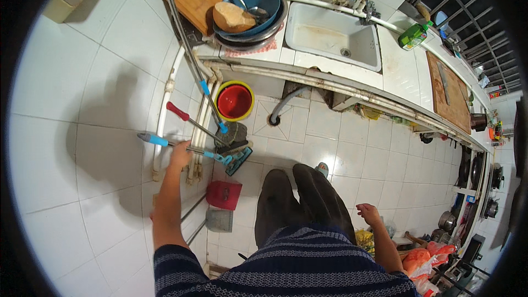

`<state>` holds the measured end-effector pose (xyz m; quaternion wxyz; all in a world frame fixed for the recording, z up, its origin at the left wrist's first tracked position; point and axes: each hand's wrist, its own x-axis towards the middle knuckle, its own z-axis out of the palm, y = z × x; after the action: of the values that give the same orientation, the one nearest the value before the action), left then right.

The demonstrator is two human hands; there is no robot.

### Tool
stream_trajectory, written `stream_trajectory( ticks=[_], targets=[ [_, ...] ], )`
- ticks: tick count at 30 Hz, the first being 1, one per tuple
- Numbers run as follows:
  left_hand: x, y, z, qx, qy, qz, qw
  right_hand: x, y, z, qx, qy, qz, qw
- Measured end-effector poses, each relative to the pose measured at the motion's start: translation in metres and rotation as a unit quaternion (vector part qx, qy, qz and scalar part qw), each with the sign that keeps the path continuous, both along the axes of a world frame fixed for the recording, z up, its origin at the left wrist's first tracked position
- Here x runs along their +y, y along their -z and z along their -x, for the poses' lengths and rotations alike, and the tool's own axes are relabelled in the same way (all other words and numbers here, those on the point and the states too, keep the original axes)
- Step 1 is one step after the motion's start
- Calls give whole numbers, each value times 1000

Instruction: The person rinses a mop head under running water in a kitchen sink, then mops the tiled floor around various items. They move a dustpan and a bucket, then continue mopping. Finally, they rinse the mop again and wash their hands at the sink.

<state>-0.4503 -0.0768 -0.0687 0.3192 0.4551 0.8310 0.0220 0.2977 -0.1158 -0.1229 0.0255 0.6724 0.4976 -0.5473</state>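
Note:
My left hand (180, 154) grips the metal pole of a sponge mop (239, 161) with blue fittings, its head near the floor by the left wall. Just beyond it lean a brush with a red handle (178, 111) and a taller mop with a blue and silver pole (192, 55). The tall mop's dark grey head (232, 134) rests on the floor tiles. My right hand (368, 213) hangs at my right side, fingers slightly bent, with nothing seen in it.
Red (224, 195) and grey (219, 220) dustpans stand by the wall. A red basin (235, 102) sits under the counter near white pipes and a grey drain hose (284, 105). Above are a white sink (332, 35) and stacked bowls (264, 4). Plastic bags (418, 262) lie at right.

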Motion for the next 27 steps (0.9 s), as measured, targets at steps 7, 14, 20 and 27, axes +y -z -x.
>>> stream_trajectory(
  ticks=[7, 14, 20, 27],
  targets=[
    [-78, 83, -47, -616, -194, -87, 759, 48, -24, 26, 131, 102, -7, 986],
    [-49, 35, -172, -489, -234, -30, 840, 72, -3, 22, -37, -28, -177, 983],
    [-19, 69, -217, -140, 129, -87, 978, 160, -50, 67, 21, -19, -101, 995],
    [75, 33, -280, -155, 227, -85, 958, 383, -127, 71, 119, -55, -486, 864]
  ],
)
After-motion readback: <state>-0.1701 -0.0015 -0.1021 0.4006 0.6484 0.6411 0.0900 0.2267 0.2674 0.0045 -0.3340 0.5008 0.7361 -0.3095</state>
